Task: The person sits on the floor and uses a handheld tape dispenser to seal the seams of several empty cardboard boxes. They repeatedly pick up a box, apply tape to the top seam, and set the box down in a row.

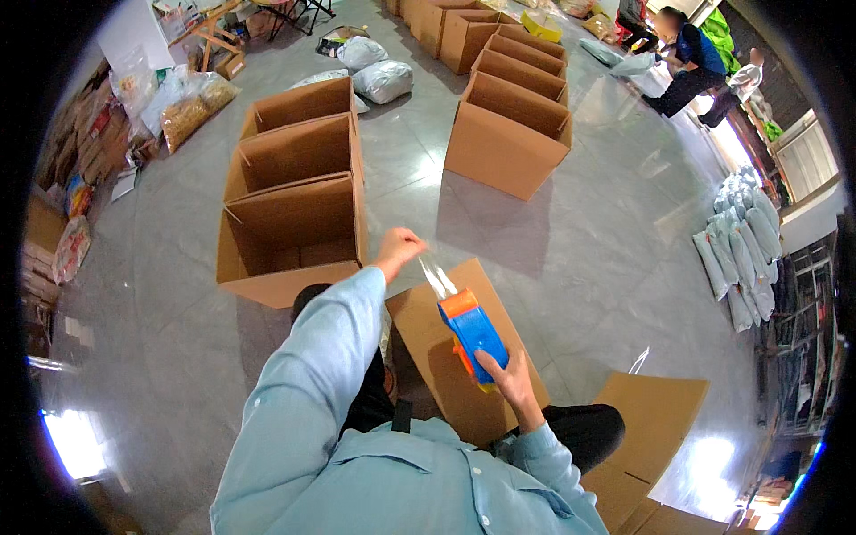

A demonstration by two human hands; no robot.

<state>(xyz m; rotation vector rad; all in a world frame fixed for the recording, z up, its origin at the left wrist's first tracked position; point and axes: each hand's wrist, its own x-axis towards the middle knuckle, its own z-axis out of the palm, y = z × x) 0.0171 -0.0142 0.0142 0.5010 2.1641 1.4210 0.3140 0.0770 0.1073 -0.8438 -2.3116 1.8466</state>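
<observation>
My right hand (511,381) grips a blue and orange packing-tape dispenser (480,334) above a cardboard box (481,287) in front of me. From the dispenser's orange end a strip of clear tape (436,274) runs up to my left hand (400,249), whose fingers pinch its free end. The strip hangs in the air, stretched between hand and dispenser. The box stands at a slant between my knees with a broad brown panel uppermost; my body hides its near part. A shadow falls across that panel.
Open cardboard boxes form one row (294,227) ahead to the left and another (508,144) farther off. Flattened cardboard (645,428) lies at my right. Grey plastic parcels (739,247) are piled to the right, others (382,80) ahead. Other people (699,57) are at the far right.
</observation>
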